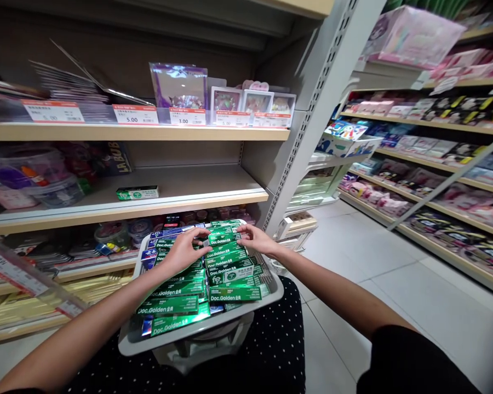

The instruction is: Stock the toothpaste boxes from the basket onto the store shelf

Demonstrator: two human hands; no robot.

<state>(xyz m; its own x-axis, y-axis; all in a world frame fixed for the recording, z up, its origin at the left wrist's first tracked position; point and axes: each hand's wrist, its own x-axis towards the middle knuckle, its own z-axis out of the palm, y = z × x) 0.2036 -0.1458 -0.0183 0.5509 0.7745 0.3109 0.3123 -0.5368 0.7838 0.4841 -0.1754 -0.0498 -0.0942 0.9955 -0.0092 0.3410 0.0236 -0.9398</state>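
Note:
A grey tray (276, 289) rests on my lap, piled with several green "Doc.Golden" toothpaste boxes (225, 273). My left hand (185, 249) lies on the pile's left side, fingers curled round one green box (222, 239) at the far end of the tray. My right hand (257, 238) grips the same box from its right end, fingers bent over it. One more green box (137, 192) lies alone on the middle shelf (197, 189) ahead.
Shelving stands in front, with price tags (135, 114) and packaged items on the upper shelf. Plastic tubs (36, 175) sit at the middle shelf's left. The lower shelf holds small goods. A tiled aisle (394, 273) runs to the right, past more stocked shelves (435, 164).

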